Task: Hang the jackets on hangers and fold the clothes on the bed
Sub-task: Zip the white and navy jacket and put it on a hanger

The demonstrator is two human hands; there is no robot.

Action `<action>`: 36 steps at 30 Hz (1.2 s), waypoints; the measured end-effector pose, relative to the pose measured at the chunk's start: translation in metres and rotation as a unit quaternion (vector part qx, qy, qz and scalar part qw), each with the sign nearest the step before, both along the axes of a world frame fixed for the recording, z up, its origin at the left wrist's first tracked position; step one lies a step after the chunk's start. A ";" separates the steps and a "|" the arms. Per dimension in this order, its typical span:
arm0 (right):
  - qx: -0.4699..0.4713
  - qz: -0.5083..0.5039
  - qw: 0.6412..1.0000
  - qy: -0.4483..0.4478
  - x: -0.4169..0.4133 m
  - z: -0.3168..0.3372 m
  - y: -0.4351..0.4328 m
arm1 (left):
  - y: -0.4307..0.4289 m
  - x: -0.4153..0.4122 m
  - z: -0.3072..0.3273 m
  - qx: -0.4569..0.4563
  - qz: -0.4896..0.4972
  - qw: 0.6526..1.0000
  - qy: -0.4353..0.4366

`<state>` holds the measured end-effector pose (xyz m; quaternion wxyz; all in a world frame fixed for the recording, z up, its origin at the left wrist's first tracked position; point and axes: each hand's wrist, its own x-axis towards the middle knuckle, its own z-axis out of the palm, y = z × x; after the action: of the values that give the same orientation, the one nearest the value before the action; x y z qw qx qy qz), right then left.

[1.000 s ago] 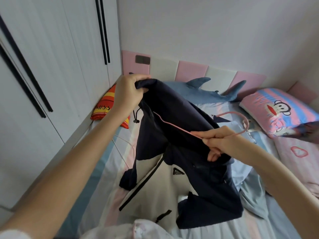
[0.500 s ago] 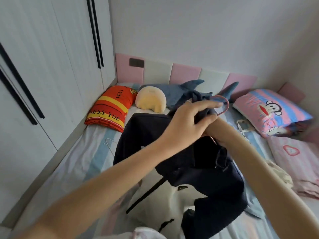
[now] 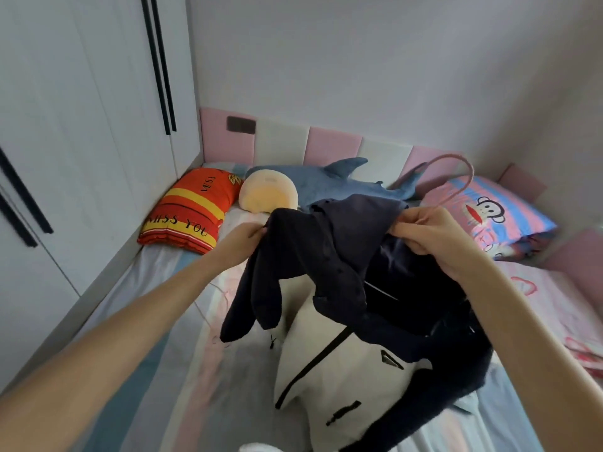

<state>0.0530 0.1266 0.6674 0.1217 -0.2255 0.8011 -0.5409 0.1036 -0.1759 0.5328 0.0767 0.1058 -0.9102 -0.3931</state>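
A navy and white jacket (image 3: 329,256) hangs in the air over the bed (image 3: 182,370), its white front panel with a black zip drooping onto the sheet. My left hand (image 3: 243,239) grips the jacket's left shoulder edge. My right hand (image 3: 427,233) pinches the jacket's collar area together with a pink hanger (image 3: 463,172), whose hook curves up above the hand. The rest of the hanger is hidden inside the jacket. A dark sleeve dangles below my left hand.
A white wardrobe (image 3: 81,141) with black handles lines the left side. At the bed's head lie a red and yellow pillow (image 3: 192,213), a cream cushion (image 3: 269,194), a blue shark plush (image 3: 329,184) and a pink monkey pillow (image 3: 492,213). Pink bedding (image 3: 554,301) lies at the right.
My left hand moved from the collar near the hanger hook out to the jacket's left shoulder. My right hand lifted, and the hanger's hook now sticks up above the collar.
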 end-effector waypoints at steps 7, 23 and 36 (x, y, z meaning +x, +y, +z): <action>0.079 -0.046 0.994 -0.056 -0.019 -0.013 0.037 | 0.007 0.002 0.092 -0.054 0.044 0.955 0.287; -0.019 -0.071 0.996 -0.046 -0.013 0.014 -0.028 | 0.070 0.010 0.108 0.026 0.015 0.983 0.183; 0.049 -0.081 0.995 0.004 -0.003 0.019 -0.024 | 0.095 0.000 0.148 0.461 -0.010 0.886 0.049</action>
<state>0.0496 0.1024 0.6862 0.0854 -0.1553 0.8428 -0.5082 0.1036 -0.0811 0.6806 0.0600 0.1007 -0.6224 -0.7739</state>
